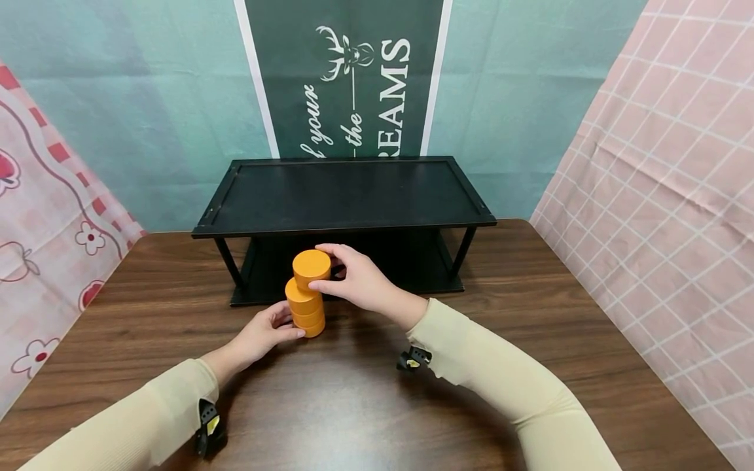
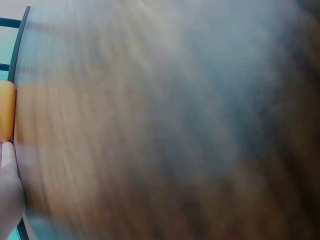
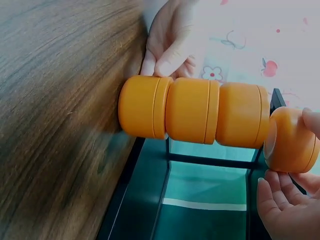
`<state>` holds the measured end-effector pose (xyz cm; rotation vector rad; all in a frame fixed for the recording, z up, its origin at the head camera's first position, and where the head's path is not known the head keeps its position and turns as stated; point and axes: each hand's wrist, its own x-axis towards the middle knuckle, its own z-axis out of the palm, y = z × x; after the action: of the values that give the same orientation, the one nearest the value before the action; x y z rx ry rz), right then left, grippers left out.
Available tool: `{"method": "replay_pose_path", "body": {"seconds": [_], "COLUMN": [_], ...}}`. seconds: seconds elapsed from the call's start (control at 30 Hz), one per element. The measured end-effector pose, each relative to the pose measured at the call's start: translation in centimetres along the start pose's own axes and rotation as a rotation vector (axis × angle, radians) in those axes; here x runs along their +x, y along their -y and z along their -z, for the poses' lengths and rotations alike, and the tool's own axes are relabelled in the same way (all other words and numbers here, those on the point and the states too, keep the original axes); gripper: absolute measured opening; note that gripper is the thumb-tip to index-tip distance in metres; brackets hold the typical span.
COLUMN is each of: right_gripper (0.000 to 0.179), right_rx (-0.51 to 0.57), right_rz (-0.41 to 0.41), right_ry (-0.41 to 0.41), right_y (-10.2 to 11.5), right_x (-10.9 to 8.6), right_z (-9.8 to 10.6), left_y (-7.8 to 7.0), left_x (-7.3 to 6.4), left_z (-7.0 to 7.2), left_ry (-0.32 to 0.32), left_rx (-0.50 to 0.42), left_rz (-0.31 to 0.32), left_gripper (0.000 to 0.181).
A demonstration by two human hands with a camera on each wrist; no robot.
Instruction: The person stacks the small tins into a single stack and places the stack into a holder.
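Note:
Three orange lidded jars [image 1: 306, 311] stand in a column on the table, in front of the black rack. My left hand [image 1: 262, 335] holds the bottom jar [image 3: 142, 106] from the left, thumb at its front and fingers curled behind. Above the column, my right hand [image 1: 360, 280] grips another orange jar [image 1: 311, 267] between thumb and fingers. In the right wrist view this held jar [image 3: 289, 142] is slightly tilted and off-centre, close to the third jar [image 3: 241, 115]; whether they touch I cannot tell. The left wrist view catches only an edge of one jar [image 2: 6, 112].
Just behind the jars stands a black two-level rack [image 1: 353, 196], its front post [image 1: 228, 260] near the column. Wooden table [image 1: 330, 405] surface lies in front. A green cloth [image 1: 147, 118] hangs behind, with patterned cloths [image 1: 665, 196] at the sides.

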<state>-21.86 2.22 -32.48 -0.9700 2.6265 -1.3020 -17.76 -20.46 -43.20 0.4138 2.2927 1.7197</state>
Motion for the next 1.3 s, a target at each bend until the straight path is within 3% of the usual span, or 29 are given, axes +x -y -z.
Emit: {"method": "replay_pose_path", "body": {"seconds": [0.33,0.97,1.3], "right_gripper": [0.065,0.067,0.073], "right_rx": [-0.007,-0.027,-0.016], "right_rz": [0.015,0.046,0.012], "right_ry": [0.043,0.050,0.095], "right_y": [0.5,0.4,-0.1], "right_x": [0.3,0.5,0.1], "right_z": [-0.7,-1.3,-1.3], "left_y": [0.0,0.0,0.0], "left_x": [0.0,0.1,0.1], "left_z": [0.1,0.2,0.0], "left_ry": [0.010,0.013,0.004], "left_rx": [0.017,-0.001,0.007], "left_rz": [-0.004,-0.015,-0.017], "left_gripper": [0.059,0.058,0.058]}}
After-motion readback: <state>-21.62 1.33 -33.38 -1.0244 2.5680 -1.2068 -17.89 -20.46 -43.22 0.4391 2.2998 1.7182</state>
